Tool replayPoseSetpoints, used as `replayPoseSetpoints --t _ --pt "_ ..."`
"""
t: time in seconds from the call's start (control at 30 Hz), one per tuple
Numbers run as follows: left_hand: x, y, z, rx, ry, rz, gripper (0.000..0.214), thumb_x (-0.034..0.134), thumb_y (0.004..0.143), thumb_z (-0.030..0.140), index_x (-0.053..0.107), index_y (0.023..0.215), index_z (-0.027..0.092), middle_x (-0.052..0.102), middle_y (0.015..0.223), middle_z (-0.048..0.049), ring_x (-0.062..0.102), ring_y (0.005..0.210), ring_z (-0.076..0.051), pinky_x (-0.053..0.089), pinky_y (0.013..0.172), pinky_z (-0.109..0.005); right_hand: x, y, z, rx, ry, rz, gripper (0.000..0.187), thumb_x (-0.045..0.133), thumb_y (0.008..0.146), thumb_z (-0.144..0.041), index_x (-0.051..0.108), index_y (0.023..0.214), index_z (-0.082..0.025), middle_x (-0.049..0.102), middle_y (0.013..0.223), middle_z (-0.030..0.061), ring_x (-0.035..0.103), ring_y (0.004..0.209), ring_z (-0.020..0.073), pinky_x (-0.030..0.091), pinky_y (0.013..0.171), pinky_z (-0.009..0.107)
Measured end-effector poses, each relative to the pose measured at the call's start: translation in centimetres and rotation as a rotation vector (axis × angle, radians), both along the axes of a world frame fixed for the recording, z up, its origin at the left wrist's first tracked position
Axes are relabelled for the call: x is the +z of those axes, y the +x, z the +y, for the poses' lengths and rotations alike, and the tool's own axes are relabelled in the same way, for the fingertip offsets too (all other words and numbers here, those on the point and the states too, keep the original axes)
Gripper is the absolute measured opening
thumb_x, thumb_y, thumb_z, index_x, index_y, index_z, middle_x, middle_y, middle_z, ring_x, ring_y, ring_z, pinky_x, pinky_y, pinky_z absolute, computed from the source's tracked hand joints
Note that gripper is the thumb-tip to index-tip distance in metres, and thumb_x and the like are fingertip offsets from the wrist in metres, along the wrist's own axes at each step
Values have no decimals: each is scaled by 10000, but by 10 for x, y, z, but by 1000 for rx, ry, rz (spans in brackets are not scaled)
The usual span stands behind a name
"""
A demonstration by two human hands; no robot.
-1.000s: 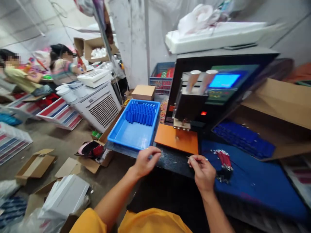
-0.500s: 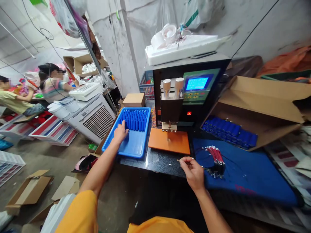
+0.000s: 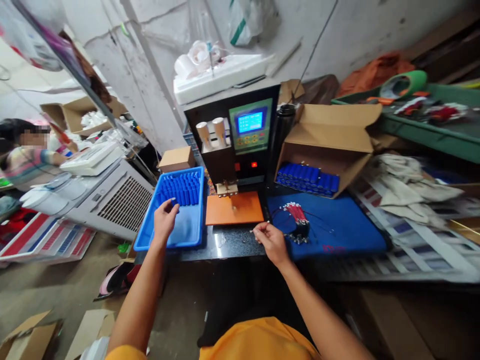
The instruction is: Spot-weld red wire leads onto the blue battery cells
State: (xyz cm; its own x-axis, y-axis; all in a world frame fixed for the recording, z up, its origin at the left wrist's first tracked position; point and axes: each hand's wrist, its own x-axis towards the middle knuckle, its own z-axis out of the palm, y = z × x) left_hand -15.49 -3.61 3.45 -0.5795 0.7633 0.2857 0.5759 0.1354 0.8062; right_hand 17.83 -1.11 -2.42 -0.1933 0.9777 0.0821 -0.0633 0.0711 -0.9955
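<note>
My left hand (image 3: 164, 220) hovers over the blue tray (image 3: 147, 240), just in front of its row of upright blue cylinders (image 3: 182, 189). Its fingers are curled around what looks like one blue cylinder, of which only a pale tip shows. My right hand (image 3: 272, 241) rests on the black bench top (image 3: 225, 245) and pinches a thin wire with a small metal end. Right beside it lies a bundle of red wires (image 3: 298, 217) on a blue mat (image 3: 337, 230). An orange plate (image 3: 234, 208) sits under the head of the black machine (image 3: 240, 135) with its lit screen.
An open cardboard box (image 3: 330, 145) of blue cylinders stands right of the machine. A white air cooler (image 3: 112, 197) is on the left, where a seated person (image 3: 26, 155) works. Cardboard pieces (image 3: 26, 335) litter the floor. A green tray (image 3: 431, 120) and cloths (image 3: 405, 185) lie to the right.
My left hand reached from the bench edge into the tray's row of cylinders, then drew back a little with fingers curled. My right hand kept its pinch. The view swung to the right.
</note>
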Motion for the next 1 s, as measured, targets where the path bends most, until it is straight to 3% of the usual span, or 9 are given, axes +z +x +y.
replayPoseSetpoints --t 0.07,0.17,0.27,0.33,0.47,0.6,0.83,1.0 --pt "-2 33 2 -177 86 -235 438 729 687 428 699 1001 124 725 820 -70 687 759 -203 555 781 -358 2 0 1 1 -38 36 297 668 764 -475 588 703 -195 549 562 -5 503 524 144 422 521 277" --pt "-8 90 12 -358 64 -420 421 786 634 411 718 945 136 751 876 -85 703 798 -203 560 811 -355 4 0 -1 -7 -56 56 279 669 760 -457 582 711 -196 550 570 -8 503 533 142 413 525 274" --pt "-14 132 27 -425 46 -476 409 789 630 425 720 915 140 757 881 -85 712 830 -218 566 826 -362 5 1 -4 -7 -54 55 267 676 755 -443 580 712 -198 540 565 -16 492 534 137 401 522 267" --pt "-17 146 35 -434 48 -498 405 778 648 437 711 917 141 753 870 -83 716 834 -227 572 823 -373 5 2 -6 -6 -52 61 264 680 753 -438 580 710 -197 534 556 -20 485 531 134 394 517 263" --pt "-21 154 39 -434 56 -542 419 766 670 467 693 930 147 745 851 -75 719 829 -231 578 826 -387 7 2 -9 -14 -51 83 258 678 752 -430 575 706 -198 534 547 -22 475 514 129 385 506 260" --pt "-23 155 36 -437 79 -541 423 756 683 475 689 951 154 744 873 -69 721 838 -228 577 835 -376 21 1 -4 -27 -35 77 240 659 777 -415 573 713 -200 561 585 -14 500 544 132 412 543 265" --pt "-22 161 35 -394 128 -464 354 713 741 398 712 997 153 755 913 -73 713 850 -217 570 827 -355 55 -24 36 -61 75 19 187 648 770 -372 585 724 -202 629 719 14 579 698 169 475 688 291" --pt "-30 156 37 -435 134 -411 376 679 790 367 705 1107 165 750 1055 -74 700 976 -215 535 933 -353 58 -52 57 -57 80 3 144 630 759 -316 579 697 -197 636 701 10 602 690 164 476 700 287"
